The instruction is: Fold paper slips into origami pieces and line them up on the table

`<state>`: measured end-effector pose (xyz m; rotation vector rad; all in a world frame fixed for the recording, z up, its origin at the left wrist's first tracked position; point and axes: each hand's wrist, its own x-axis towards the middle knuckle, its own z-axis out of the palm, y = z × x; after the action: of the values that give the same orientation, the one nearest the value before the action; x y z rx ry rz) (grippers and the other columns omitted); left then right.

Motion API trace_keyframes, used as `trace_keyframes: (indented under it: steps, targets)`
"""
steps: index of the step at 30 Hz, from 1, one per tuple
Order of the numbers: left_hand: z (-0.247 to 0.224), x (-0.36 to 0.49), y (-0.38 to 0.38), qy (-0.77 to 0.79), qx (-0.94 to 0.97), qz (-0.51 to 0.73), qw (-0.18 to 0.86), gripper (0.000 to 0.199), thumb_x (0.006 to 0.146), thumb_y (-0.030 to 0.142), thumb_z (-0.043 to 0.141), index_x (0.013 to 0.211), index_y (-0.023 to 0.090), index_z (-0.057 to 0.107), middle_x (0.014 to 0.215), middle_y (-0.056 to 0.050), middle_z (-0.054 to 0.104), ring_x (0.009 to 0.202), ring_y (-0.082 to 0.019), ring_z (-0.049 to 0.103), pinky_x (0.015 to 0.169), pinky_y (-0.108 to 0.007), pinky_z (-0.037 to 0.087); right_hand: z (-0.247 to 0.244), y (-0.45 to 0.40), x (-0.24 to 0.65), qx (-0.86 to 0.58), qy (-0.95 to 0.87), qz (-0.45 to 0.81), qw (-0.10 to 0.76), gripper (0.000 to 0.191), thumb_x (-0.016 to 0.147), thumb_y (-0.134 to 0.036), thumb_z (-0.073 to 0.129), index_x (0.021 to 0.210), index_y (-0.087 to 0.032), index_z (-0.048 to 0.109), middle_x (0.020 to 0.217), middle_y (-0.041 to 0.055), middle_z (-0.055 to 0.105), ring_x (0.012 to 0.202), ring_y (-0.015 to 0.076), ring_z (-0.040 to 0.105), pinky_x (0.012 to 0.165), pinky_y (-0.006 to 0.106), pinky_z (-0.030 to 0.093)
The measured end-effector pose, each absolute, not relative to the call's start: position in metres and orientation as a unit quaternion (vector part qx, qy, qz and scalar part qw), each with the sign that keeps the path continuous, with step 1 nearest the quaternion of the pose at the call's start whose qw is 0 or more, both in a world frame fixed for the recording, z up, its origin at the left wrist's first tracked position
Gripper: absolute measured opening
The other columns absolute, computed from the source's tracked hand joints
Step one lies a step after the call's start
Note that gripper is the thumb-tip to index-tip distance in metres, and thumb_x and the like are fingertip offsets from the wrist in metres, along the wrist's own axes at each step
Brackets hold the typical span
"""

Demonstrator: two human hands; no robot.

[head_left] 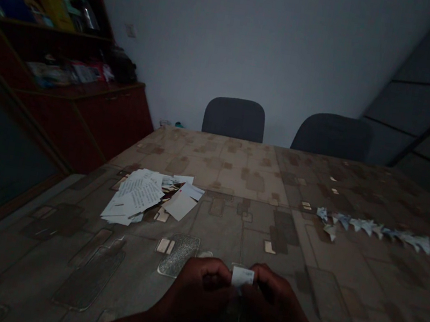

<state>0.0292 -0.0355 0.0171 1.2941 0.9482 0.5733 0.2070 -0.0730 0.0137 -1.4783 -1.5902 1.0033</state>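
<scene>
Small paper (243,277) is being pinched by the nearly closed left hand (201,287) and right hand (275,296) over the table (223,233); folded pieces (368,227), seemingly done, are being seen rightward; flat sheets (138,192), apparently unworked, leftward.

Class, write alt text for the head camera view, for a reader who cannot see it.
Left hand and right hand pinch a small piece of white paper over a patterned table. Loose papers lie to the left, a row of folded paper pieces to the right, two chairs beyond.
</scene>
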Motion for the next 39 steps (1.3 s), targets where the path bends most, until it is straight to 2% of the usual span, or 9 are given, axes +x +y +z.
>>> trace_keyframes:
  steps: [9, 13, 17, 23, 26, 31, 39]
  targets:
    - [0.013, 0.030, -0.035, 0.441, 0.562, 0.235, 0.659, 0.017, 0.068, 0.029, 0.060, 0.061, 0.017, 0.050, 0.050, 0.007, 0.042, 0.047, -0.008, 0.034, 0.046, -0.020, 0.024, 0.017, -0.073, 0.210, -0.545, -0.652, 0.379, 0.365, 0.019, 0.082, -0.031, 0.051, 0.067, -0.020, 0.056, 0.064, -0.0002, 0.053, 0.059, 0.0143, 0.049, 0.053, 0.025, 0.037]
    - [0.015, 0.030, -0.036, 0.435, 0.603, 0.237, 0.625, 0.013, 0.066, 0.022, 0.059, 0.058, 0.016, 0.050, 0.052, 0.006, 0.043, 0.050, -0.008, 0.035, 0.047, -0.020, 0.025, 0.016, -0.073, 0.209, -0.560, -0.660, 0.344, 0.365, 0.021, 0.084, -0.033, 0.052, 0.069, -0.020, 0.059, 0.067, 0.0014, 0.057, 0.063, 0.0163, 0.054, 0.056, 0.027, 0.040]
    - [0.019, 0.030, -0.033, 0.451, 0.616, 0.238, 0.600, 0.015, 0.069, 0.024, 0.059, 0.059, 0.016, 0.053, 0.051, 0.006, 0.041, 0.049, -0.009, 0.035, 0.046, -0.020, 0.025, 0.013, -0.072, 0.211, -0.560, -0.670, 0.322, 0.366, 0.022, 0.086, -0.032, 0.050, 0.070, -0.021, 0.058, 0.066, 0.0006, 0.058, 0.063, 0.0163, 0.054, 0.057, 0.027, 0.040]
    - [0.013, 0.023, -0.032, 0.390, 0.761, 0.290, 0.430, 0.015, 0.073, 0.014, 0.063, 0.059, 0.014, 0.061, 0.058, 0.002, 0.050, 0.055, -0.010, 0.044, 0.054, -0.022, 0.030, 0.013, -0.070, 0.211, -0.505, -0.758, 0.219, 0.350, 0.014, 0.087, -0.024, 0.054, 0.074, -0.021, 0.057, 0.071, 0.0002, 0.061, 0.072, 0.0177, 0.056, 0.069, 0.031, 0.038]
    - [0.007, 0.022, -0.032, 0.364, 0.791, 0.294, 0.395, 0.013, 0.073, 0.011, 0.064, 0.061, 0.014, 0.063, 0.058, 0.002, 0.053, 0.055, -0.010, 0.047, 0.055, -0.022, 0.030, 0.012, -0.071, 0.209, -0.487, -0.783, 0.183, 0.342, 0.010, 0.086, -0.021, 0.055, 0.076, -0.022, 0.055, 0.072, -0.0008, 0.061, 0.073, 0.0175, 0.055, 0.072, 0.033, 0.037]
    - [0.006, 0.023, -0.033, 0.375, 0.783, 0.287, 0.406, 0.014, 0.070, 0.009, 0.063, 0.058, 0.015, 0.062, 0.056, 0.002, 0.053, 0.054, -0.010, 0.046, 0.054, -0.022, 0.030, 0.010, -0.072, 0.207, -0.497, -0.784, 0.162, 0.334, 0.013, 0.083, -0.015, 0.051, 0.071, -0.022, 0.053, 0.066, -0.0014, 0.059, 0.069, 0.0173, 0.054, 0.072, 0.035, 0.036]
    - [0.015, 0.027, -0.035, 0.446, 0.692, 0.242, 0.514, 0.014, 0.064, 0.009, 0.059, 0.052, 0.015, 0.054, 0.050, 0.005, 0.045, 0.048, -0.008, 0.038, 0.046, -0.020, 0.024, 0.014, -0.071, 0.208, -0.513, -0.772, 0.179, 0.330, 0.013, 0.079, -0.013, 0.052, 0.070, -0.022, 0.055, 0.066, -0.0014, 0.059, 0.069, 0.0180, 0.055, 0.068, 0.033, 0.037]
